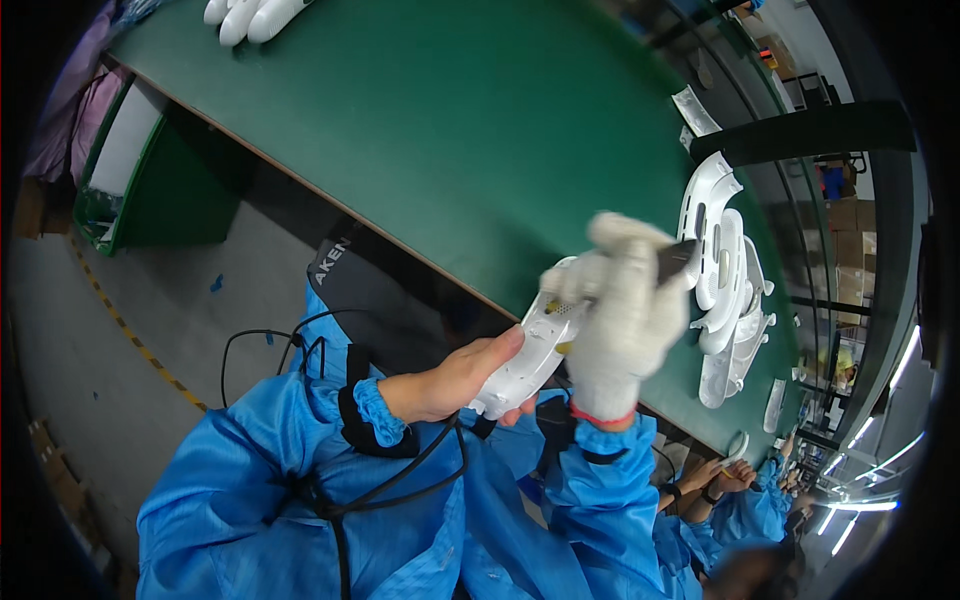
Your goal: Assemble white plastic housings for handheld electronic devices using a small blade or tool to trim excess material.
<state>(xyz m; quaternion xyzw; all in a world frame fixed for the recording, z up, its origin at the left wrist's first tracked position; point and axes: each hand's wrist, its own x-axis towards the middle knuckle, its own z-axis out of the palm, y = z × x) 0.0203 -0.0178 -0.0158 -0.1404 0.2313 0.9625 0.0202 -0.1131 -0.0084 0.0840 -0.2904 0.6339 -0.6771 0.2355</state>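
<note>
In the head view, at centre frame, our left hand (pixel 455 380) is bare and closed around the lower end of a white plastic shell (pixel 525 360), thumb along its upper face and fingers curled beneath, so that the shell is lifted off the tabletop (pixel 450 130) and tilted up toward us, which seems to keep its upper end steady and open to view. Our right hand (pixel 620 310), in a white knit glove with a red cuff line, is clenched around a dark tool (pixel 678 258) whose end sticks out to the upper right; the glove lies over the upper end of the shell, and we judge the tool is being worked there, though the contact point is hidden by the glove. A black cable (pixel 300 345) loops across our blue sleeves at lower left. To the right of centre, a stack of similar white shells (pixel 725 280) lies on the green tabletop, near our gloved hand, probably so each can be picked up in turn. More white parts (pixel 250 15) lie at the upper left edge of the tabletop. At lower right, another person's hands (pixel 715 480) in blue sleeves are at the same tabletop, apart from ours.
</note>
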